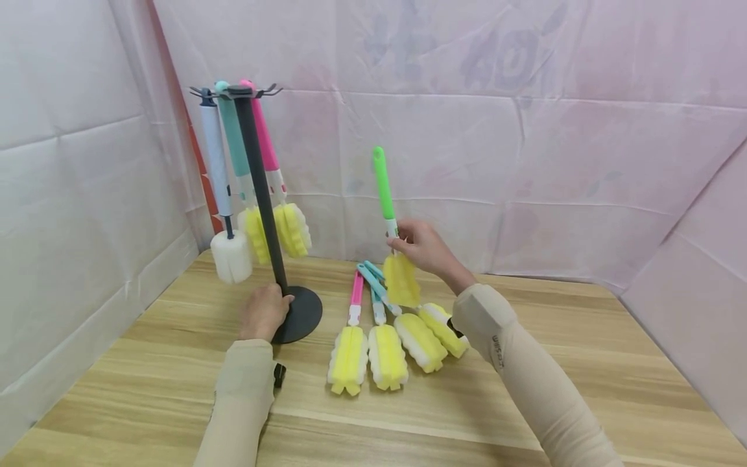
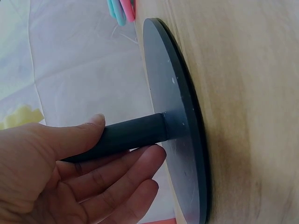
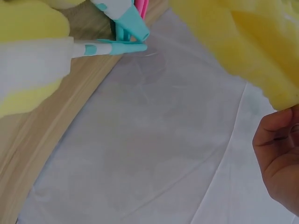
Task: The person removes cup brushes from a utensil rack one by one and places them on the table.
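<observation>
My left hand grips the black post of a rack low down, just above its round base, with thumb and fingers on either side of the post. In my right hand a bottle brush with a bright green handle is pinched at its white neck. It stands handle up, and its yellow sponge head hangs over the lying brushes. On the rack's hooks hang a pale blue-handled brush with a white sponge, a teal-handled one and a pink-handled one.
Several sponge brushes lie fanned out on the wooden table: a pink-handled one at the left, then teal-handled ones. White sheeting hangs behind the table and along both sides.
</observation>
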A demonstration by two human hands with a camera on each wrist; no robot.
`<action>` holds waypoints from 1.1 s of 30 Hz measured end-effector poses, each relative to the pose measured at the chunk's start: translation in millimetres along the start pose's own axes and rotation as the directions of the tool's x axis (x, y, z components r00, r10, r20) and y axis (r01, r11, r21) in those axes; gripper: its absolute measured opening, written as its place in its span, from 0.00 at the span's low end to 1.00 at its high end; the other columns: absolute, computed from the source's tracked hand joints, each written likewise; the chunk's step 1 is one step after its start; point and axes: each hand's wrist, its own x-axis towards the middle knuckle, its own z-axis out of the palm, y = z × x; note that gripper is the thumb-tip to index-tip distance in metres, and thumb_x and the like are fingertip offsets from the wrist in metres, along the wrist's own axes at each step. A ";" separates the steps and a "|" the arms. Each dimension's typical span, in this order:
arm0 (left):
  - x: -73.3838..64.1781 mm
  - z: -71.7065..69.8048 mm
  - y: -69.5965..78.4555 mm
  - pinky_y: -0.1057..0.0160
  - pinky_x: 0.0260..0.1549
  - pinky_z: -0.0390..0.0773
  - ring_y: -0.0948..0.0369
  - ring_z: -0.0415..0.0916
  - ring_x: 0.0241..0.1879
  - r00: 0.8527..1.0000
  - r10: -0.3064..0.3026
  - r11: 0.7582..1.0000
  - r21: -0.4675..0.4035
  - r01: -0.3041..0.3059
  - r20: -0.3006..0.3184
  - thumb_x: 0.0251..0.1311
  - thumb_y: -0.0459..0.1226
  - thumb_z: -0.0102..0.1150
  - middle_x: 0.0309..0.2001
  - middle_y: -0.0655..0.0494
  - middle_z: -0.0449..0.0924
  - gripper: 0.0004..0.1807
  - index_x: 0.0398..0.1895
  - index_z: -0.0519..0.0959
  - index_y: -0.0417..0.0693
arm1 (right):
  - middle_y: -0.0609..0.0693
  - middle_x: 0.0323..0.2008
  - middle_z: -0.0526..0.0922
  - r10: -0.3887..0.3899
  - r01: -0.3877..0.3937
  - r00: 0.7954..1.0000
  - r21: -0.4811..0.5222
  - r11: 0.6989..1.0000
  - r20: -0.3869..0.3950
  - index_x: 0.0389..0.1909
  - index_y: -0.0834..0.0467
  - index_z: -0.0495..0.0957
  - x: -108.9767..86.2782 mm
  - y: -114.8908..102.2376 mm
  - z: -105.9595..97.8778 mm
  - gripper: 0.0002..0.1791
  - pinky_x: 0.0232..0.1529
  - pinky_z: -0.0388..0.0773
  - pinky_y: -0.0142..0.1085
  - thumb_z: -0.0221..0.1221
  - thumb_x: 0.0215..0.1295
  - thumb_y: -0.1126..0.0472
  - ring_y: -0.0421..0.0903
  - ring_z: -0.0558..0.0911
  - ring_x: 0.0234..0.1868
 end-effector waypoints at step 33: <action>-0.3 -0.1 1.1 0.46 0.32 0.80 0.45 0.81 0.31 1.000 0.018 1.000 -0.009 -0.018 -0.004 0.71 0.36 0.60 0.32 0.37 0.81 0.16 0.37 0.81 0.26 | 0.55 0.24 0.79 0.036 -0.043 0.999 -0.239 0.970 -0.032 0.33 0.67 0.79 -3.6 16.8 -24.6 0.05 0.25 0.67 0.36 0.61 0.68 0.68 0.46 0.69 0.22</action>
